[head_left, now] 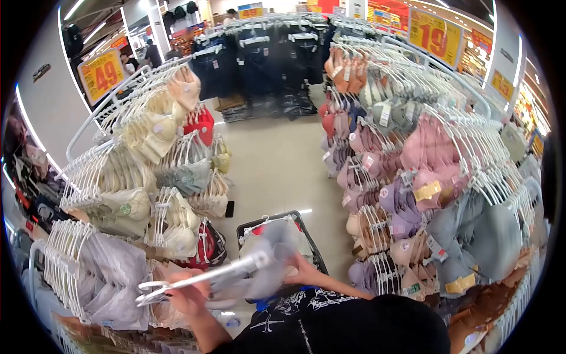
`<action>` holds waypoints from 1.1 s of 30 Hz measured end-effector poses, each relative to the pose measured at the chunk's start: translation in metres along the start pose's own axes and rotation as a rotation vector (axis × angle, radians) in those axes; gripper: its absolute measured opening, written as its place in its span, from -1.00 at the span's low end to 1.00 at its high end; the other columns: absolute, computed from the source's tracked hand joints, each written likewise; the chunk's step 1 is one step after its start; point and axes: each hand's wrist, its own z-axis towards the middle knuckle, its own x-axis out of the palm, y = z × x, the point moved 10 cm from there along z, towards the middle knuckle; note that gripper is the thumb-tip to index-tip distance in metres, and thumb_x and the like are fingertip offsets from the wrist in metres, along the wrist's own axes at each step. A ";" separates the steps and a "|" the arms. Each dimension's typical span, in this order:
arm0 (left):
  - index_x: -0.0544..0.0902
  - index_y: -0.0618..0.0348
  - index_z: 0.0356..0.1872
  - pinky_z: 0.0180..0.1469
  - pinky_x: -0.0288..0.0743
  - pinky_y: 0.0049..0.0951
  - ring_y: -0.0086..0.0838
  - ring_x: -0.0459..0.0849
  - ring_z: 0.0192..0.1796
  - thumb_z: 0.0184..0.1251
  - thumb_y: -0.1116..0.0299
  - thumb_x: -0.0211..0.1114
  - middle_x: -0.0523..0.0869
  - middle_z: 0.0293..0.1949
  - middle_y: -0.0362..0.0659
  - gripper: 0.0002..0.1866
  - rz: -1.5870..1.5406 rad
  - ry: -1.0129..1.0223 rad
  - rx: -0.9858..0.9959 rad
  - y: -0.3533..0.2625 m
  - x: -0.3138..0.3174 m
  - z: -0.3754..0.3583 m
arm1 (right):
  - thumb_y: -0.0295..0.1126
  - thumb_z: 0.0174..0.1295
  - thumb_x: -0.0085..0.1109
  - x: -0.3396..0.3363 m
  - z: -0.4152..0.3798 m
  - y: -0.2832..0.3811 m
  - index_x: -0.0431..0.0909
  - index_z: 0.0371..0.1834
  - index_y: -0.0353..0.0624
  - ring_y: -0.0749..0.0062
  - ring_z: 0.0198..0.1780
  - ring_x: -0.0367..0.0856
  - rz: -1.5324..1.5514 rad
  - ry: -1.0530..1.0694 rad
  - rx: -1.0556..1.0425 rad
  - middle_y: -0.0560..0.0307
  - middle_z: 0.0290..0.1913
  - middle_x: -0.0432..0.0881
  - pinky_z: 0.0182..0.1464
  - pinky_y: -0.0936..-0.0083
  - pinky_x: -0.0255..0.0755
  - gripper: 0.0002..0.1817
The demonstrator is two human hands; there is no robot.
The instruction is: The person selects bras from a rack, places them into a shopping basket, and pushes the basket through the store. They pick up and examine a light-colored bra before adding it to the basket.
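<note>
My left hand is closed around the hook end of a white hanger in front of my chest. From the hanger hangs a grey bra, smeared by motion. At the bra's right edge my right hand grips the fabric, its fingers partly hidden. Just beyond the bra stands a dark-rimmed shopping cart with white hangers and light garments in it. Beside my left hand hang pale lilac bras on the left rack.
Racks of hanging bras line both sides, with cream bras on the left and pink bras on the right. A pale floor aisle runs between them to a rack of dark jeans. Yellow price signs stand above.
</note>
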 end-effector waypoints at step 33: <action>0.42 0.25 -0.10 -0.18 0.37 -0.60 -0.57 0.50 -0.26 0.14 0.51 0.19 0.54 -0.26 -0.18 -0.72 0.328 0.031 -0.779 0.205 -0.002 -0.076 | -0.34 -0.01 0.33 0.011 -0.028 0.048 0.25 0.15 -0.31 0.42 0.08 0.38 0.307 -0.231 0.219 0.07 0.07 0.42 0.09 0.49 0.31 -0.34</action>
